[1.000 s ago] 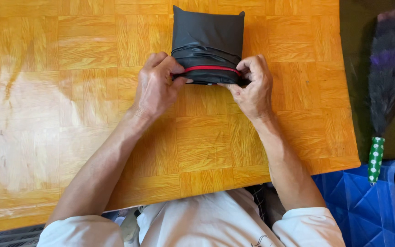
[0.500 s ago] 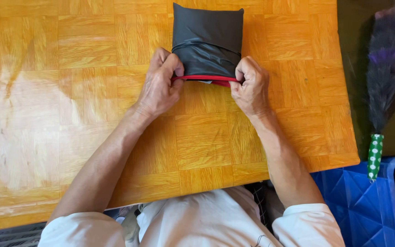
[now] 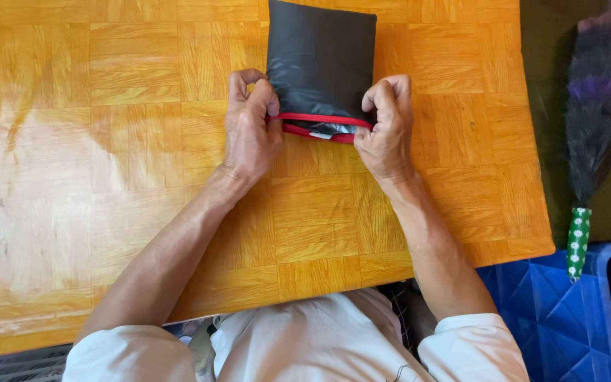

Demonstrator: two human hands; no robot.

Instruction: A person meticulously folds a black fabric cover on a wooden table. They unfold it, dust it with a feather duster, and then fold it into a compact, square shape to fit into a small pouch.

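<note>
A black pouch [image 3: 319,60] with a red-trimmed mouth lies flat on the wooden parquet table [image 3: 107,141], its opening toward me. My left hand [image 3: 250,127] pinches the left end of the red rim. At the right end of that rim my right hand [image 3: 387,124] grips the same way. Between the hands the rim is drawn taut and gapes slightly, showing a sliver of something light inside.
A feather duster [image 3: 588,127] with a green dotted handle lies off the table's right edge. A blue plastic crate [image 3: 553,311] stands below it on the right. My white shirt fills the bottom of the view.
The pouch's folded top has been flattened out. Both hands have drawn the red rim tighter and slightly toward me.
</note>
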